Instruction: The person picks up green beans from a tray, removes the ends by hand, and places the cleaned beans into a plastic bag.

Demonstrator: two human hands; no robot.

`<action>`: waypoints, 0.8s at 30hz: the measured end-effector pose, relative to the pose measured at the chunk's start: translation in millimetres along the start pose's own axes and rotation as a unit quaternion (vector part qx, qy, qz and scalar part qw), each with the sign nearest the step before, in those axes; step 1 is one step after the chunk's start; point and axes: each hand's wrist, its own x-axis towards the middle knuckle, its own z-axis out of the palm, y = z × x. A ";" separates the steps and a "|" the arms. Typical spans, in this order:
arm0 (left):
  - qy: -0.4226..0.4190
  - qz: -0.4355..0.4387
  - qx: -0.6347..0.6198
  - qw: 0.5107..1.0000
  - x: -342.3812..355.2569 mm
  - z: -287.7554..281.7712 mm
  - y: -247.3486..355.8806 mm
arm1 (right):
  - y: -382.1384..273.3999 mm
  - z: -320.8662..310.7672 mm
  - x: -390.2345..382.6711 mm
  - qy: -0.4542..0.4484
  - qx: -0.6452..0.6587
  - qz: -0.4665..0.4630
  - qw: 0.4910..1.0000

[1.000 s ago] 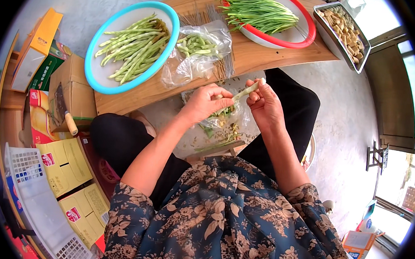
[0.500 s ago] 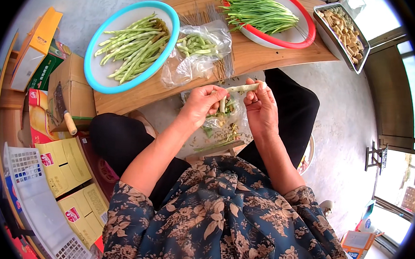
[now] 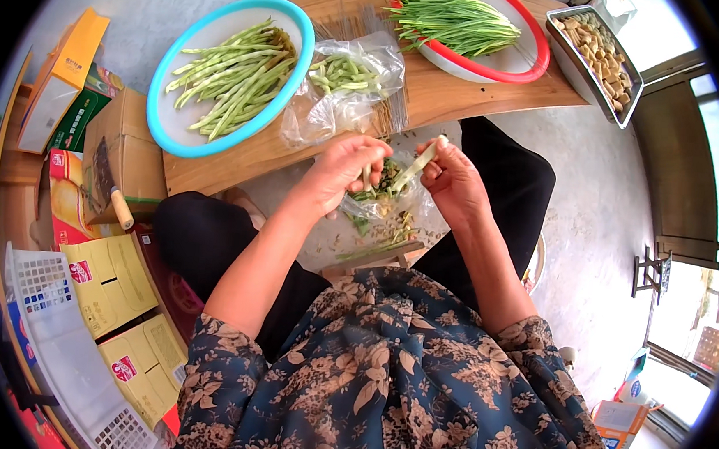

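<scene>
My left hand (image 3: 339,174) is closed, with a short pale bean piece (image 3: 367,176) showing beneath its fingers. Across a small gap, my right hand (image 3: 458,181) pinches another pale green bean piece (image 3: 417,165), which slants down toward the left. Below both hands, a clear bag (image 3: 414,201) on the floor holds green and brown trimmings (image 3: 387,178). Whole long green beans (image 3: 240,85) lie in a blue-rimmed white basket (image 3: 155,101) at the far left. Beside it, an open plastic bag (image 3: 298,124) on the wooden table (image 3: 458,99) contains short bean pieces (image 3: 340,75).
Thin skewers (image 3: 395,107) lie under the plastic bag. Farther right are a red-rimmed basket (image 3: 542,59) of green chives (image 3: 454,20) and a metal tray (image 3: 625,117) of brown chunks. Cardboard boxes (image 3: 134,141) and a knife (image 3: 120,208) with a wooden handle are at left.
My hands have drawn slightly apart. The bean that spanned them is now in separate pieces, and the right-hand piece has tilted downward.
</scene>
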 end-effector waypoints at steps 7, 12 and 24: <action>-0.015 -0.029 0.195 0.980 2.9 4.2 -12.9 | 14.2 16.3 1.3 -0.024 -0.127 0.035 0.991; 0.077 -0.008 0.017 0.997 6.3 -3.5 -13.6 | 27.5 15.5 -22.6 -0.015 -0.449 -0.114 0.886; 0.098 0.010 0.016 0.995 4.7 3.2 -14.3 | 36.1 24.8 -30.5 0.054 -0.500 -0.202 0.840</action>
